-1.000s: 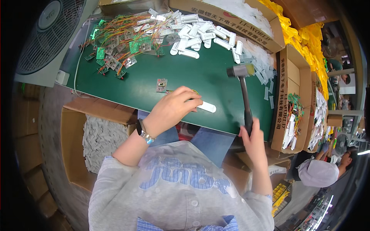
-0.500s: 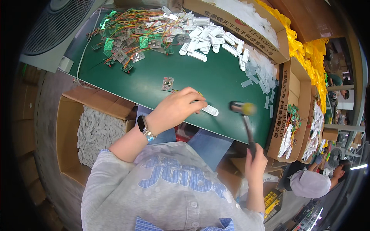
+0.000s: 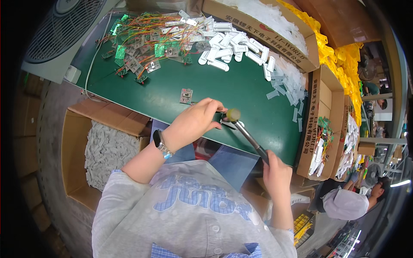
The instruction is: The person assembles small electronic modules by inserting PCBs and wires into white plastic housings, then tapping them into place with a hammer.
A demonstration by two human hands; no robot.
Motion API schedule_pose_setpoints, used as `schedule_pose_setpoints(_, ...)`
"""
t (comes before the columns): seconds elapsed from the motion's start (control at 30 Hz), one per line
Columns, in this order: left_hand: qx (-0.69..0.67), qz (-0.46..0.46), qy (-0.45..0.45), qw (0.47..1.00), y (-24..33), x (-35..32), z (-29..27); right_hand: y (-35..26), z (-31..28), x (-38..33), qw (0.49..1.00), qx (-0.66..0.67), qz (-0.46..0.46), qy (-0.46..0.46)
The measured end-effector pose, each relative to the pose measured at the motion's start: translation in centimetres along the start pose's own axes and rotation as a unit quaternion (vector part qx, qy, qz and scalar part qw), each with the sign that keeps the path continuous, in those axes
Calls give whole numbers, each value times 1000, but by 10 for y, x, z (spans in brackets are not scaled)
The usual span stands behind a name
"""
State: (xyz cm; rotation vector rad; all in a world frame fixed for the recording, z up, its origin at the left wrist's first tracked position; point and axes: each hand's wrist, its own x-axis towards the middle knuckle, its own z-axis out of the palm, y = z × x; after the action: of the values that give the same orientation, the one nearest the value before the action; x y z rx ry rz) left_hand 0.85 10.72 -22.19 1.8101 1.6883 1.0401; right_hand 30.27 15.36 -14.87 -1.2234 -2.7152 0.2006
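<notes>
My right hand is wrapped round the dark handle of a hammer with a yellowish striking face. The hammer's head is down over a white elongated plastic piece near the table's front edge and hides part of it. My left hand grips that piece from the left, thumb and fingers close beside the hammer head. Just beyond my left hand lies a small circuit board; wires run from it toward my fingers.
Wired circuit boards and white plastic pieces are heaped at the table's far side. Clear strips lie at the right. Cardboard boxes line the right edge; another box with grey pieces stands left. A co-worker is farther right.
My right hand has swung the hammer left and down, from above the table's right part onto the white plastic piece. My left hand stays nearly in place, with its fingers slightly shifted.
</notes>
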Motion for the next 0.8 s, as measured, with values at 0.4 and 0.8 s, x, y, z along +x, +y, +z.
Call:
schedule_pose_setpoints(0.4, -9, -5, -5, 1000, 0, -1, 0, 11, 7, 10, 993, 85, -5, 87)
schedule_pose_setpoints(0.8, -22, 28, 15, 999, 4, 0, -3, -18, 38, 88, 981, 25, -154, 116)
